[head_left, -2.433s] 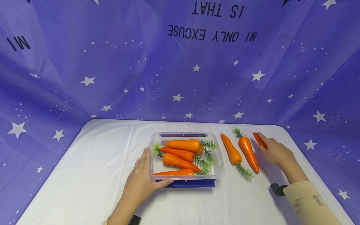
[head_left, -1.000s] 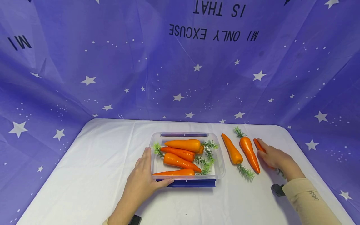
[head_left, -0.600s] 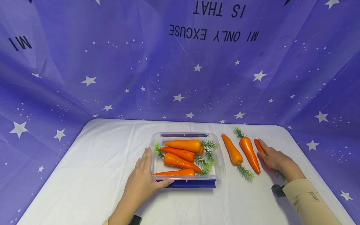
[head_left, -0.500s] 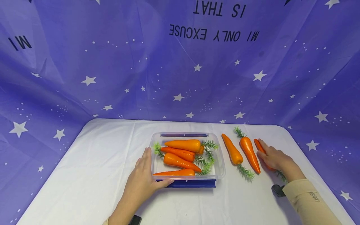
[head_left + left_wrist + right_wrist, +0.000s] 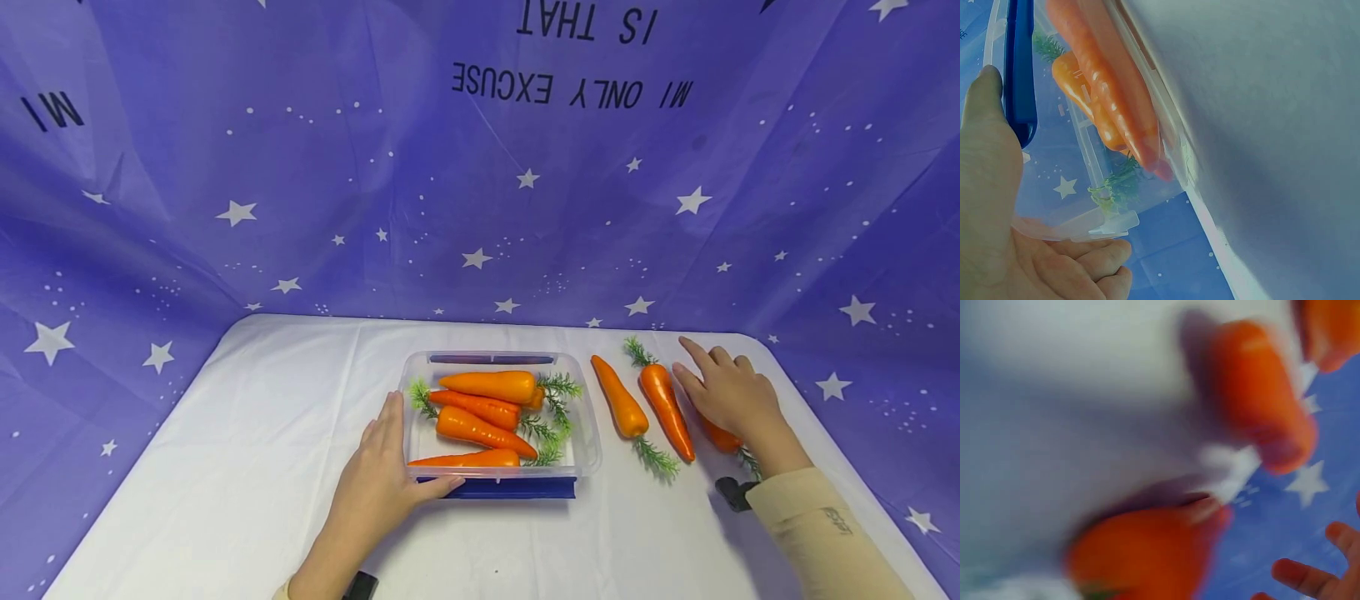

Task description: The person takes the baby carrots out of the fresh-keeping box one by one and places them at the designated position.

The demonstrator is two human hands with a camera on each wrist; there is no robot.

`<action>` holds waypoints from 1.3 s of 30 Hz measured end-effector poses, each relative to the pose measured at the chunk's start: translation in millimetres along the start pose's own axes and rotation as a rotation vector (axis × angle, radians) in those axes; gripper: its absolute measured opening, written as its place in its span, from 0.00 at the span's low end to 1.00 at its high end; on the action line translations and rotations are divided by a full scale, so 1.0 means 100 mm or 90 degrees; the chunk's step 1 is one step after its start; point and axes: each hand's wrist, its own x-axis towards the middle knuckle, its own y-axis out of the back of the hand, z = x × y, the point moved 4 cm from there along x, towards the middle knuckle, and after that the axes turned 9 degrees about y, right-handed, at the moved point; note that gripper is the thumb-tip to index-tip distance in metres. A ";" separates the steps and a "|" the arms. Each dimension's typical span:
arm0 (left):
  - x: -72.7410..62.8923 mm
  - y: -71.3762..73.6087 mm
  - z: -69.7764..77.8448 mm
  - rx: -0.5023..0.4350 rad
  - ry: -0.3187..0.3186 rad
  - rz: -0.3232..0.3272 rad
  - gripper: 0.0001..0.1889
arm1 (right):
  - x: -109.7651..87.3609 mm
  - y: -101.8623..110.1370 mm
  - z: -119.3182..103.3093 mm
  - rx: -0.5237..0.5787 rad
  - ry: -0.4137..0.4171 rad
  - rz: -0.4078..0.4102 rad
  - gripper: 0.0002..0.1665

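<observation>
Several toy carrots with green tops lie in a clear plastic box with blue latches. My left hand holds the box at its near left corner: the thumb lies on the front blue latch and the fingers along the left wall. Farther right, my right hand hovers over a carrot, its fingers spread and holding nothing; the hand hides much of that carrot. In the right wrist view, the fingers stand apart from a blurred carrot.
Two more carrots lie between the box and my right hand: a lighter orange one and a deeper orange one. White cloth covers the table. A purple star-print cloth hangs behind and at both sides.
My right hand has let go of the rightmost carrot, risen off it and spread its fingers. Earlier it drew that carrot slightly toward me. The left hand and the box stay put.
</observation>
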 end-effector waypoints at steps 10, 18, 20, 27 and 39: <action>0.01 0.00 0.01 0.005 0.000 -0.003 0.74 | 0.10 0.46 -0.90 -0.008 0.140 0.097 0.38; 0.01 0.01 0.01 0.005 -0.002 0.003 0.74 | 0.17 0.62 -1.53 -0.026 0.246 0.148 0.37; 0.02 0.01 0.01 0.005 -0.004 0.006 0.74 | 0.19 0.63 -1.66 -0.034 0.270 0.154 0.37; 0.01 0.00 0.00 0.007 -0.007 0.008 0.74 | 0.24 0.55 -2.07 -0.046 0.342 0.152 0.37; 0.01 0.00 -0.01 0.009 -0.008 0.004 0.74 | 0.30 0.30 -2.41 -0.089 0.391 0.087 0.35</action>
